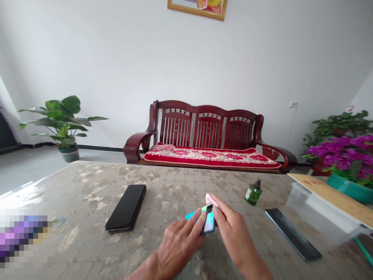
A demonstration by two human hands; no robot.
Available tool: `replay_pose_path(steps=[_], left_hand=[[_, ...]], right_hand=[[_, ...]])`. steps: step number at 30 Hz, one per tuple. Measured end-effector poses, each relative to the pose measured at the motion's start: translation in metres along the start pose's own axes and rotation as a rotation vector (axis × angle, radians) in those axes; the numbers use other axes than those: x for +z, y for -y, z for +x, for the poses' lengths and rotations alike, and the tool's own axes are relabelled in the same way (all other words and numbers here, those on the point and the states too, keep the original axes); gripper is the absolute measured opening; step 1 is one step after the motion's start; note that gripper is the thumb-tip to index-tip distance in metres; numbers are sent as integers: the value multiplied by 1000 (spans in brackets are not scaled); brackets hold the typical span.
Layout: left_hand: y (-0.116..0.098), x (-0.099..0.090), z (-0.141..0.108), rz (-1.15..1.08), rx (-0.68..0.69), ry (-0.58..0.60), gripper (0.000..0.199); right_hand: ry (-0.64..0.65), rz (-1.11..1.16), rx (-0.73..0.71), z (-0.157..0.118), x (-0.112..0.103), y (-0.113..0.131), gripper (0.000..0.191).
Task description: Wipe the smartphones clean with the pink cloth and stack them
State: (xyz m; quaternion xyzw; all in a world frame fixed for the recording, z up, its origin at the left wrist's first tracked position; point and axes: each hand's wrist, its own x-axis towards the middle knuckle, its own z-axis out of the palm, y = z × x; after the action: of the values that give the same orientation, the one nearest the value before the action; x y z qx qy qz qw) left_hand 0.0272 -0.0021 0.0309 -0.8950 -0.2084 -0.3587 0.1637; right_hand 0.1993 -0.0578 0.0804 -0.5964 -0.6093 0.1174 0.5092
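Note:
Low in the centre, my left hand (pixel 182 237) is closed on a smartphone (pixel 209 224) with a shiny blue-green back. Its fingers lie across the back, beside the dark camera patch. My right hand (pixel 237 229) is at the phone's right edge, closed on a small pink piece (pixel 211 199) that sticks out past its fingertips; whether it is cloth or sponge I cannot tell. Left of my hands a black smartphone (pixel 127 208) lies face up on the table. Another dark phone (pixel 293 234) lies to the right. Beyond my right hand stands a green spray bottle (pixel 253 193).
A patterned cover lies on the table (pixel 81 217). At the right are a clear plastic box (pixel 314 212) with a tan board (pixel 332 198) on top, and a teal flower pot (pixel 349 188). A blurred purple object (pixel 20 235) is at the left edge. A wooden bench (pixel 208 128) stands behind.

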Motion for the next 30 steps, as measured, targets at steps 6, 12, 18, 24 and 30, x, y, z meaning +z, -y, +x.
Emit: replay_pose_path(steps=[6,12,18,24,30], left_hand=[[-3,5,-2,-1,0,54,35],[-1,15,-7,-47,-53,182,34],[10,21,-10,-222,-220,266,50],[30,14,-16,-355,-280,432,62],[35,11,-18,-434,-263,544,64]], right_hand=[[-17,86,122,8,10,-27,34],[54,276,329,13,23,-55,40],[130,526,515,12,28,-63,46],[117,563,571,15,33,-77,49],[48,303,383,21,37,-95,43]])
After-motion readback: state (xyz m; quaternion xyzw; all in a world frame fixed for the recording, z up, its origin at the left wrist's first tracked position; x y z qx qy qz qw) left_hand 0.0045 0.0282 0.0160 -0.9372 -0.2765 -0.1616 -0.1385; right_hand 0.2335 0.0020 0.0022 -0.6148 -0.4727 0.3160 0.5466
